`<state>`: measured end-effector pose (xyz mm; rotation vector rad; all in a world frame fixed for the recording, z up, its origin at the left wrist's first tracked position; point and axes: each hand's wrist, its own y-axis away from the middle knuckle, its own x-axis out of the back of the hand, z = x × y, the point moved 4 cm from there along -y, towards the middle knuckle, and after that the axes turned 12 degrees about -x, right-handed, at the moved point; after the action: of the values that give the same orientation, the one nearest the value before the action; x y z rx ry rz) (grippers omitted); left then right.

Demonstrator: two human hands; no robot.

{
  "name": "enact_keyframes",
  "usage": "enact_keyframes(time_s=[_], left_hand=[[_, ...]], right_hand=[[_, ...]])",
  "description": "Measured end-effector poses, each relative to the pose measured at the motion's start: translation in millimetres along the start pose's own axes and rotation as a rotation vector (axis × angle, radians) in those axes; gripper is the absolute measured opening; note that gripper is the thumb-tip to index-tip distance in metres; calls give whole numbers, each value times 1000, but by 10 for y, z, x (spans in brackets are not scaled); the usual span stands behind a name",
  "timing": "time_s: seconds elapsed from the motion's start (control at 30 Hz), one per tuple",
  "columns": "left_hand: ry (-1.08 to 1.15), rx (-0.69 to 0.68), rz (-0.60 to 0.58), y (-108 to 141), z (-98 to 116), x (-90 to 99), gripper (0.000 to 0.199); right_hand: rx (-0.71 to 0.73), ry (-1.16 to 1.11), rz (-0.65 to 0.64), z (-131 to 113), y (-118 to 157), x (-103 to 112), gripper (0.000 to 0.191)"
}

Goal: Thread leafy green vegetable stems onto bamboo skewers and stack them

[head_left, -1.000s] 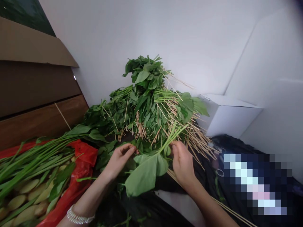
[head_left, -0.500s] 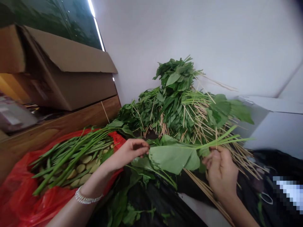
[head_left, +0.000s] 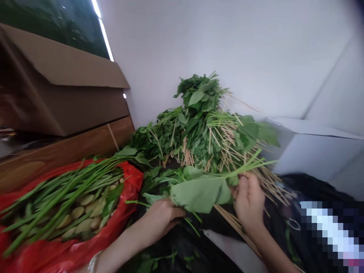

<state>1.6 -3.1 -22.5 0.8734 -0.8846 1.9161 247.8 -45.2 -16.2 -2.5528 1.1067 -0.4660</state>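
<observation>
My right hand (head_left: 248, 201) pinches the light-green stems of a small leafy bunch (head_left: 201, 191), with a thin wooden skewer at the fingers. The bunch points left, a broad pale leaf underside facing me. Just below its leaf tips, my left hand (head_left: 162, 218) is closed with fingers curled down among loose leaves (head_left: 155, 197); what they grip, if anything, is hidden. Several thin skewers (head_left: 227, 218) lie under my right hand.
Skewered leaf bunches (head_left: 199, 125) are heaped against the white wall. At left a red plastic bag (head_left: 132, 185) holds long green stems (head_left: 82, 178) and sliced pieces (head_left: 76, 212). A cardboard box (head_left: 85, 106) stands behind it, a white box (head_left: 307, 151) at right, and black plastic (head_left: 204, 254) below.
My left hand has moved down from beside the bunch's leaf tip to the loose leaves under it. My right hand keeps hold of the bunch. The view has shifted somewhat to the right.
</observation>
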Motion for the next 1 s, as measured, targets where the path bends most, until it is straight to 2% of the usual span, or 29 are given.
enact_keyframes(time_s=[0.1, 0.17, 0.23, 0.37, 0.43, 0.5, 0.57, 0.6, 0.67, 0.77, 0.83, 0.9, 1.0], left_hand=[[-147, 27, -55, -29, -172, -183, 13], [-173, 9, -10, -59, -262, -155, 11], [-123, -24, 99, -118, -289, 7, 9], [115, 5, 343, -270, -261, 553, 6], [205, 102, 557, -295, -275, 821, 13], [354, 181, 762, -287, -313, 945, 22], [589, 219, 860, -296, -372, 876, 29], [711, 241, 864, -312, -410, 781, 31], [892, 306, 822, -348, -490, 541, 33], [1008, 404, 768, -377, -600, 252, 32], [1042, 418, 779, -379, -648, 185, 32], [1056, 409, 810, -375, -678, 195, 33], [1058, 403, 853, -371, -691, 242, 34]], right_hand=[[23, -3, -32, -2, 10, -44, 25], [37, 1, -46, -9, 14, -62, 25], [46, -5, -55, -18, 23, -67, 24], [48, -34, -66, -25, 47, -62, 23], [43, -53, -68, -27, 53, -61, 23], [41, -72, -73, -38, 54, -65, 22], [48, -83, -93, -61, 56, -72, 22], [55, -82, -112, -77, 59, -76, 22], [69, -76, -149, -108, 71, -75, 21], [183, 12, -163, -173, 114, -53, 20], [323, 101, -175, -226, 166, -52, 21], [469, 183, -211, -275, 233, -74, 26], [595, 258, -271, -335, 322, -113, 32]])
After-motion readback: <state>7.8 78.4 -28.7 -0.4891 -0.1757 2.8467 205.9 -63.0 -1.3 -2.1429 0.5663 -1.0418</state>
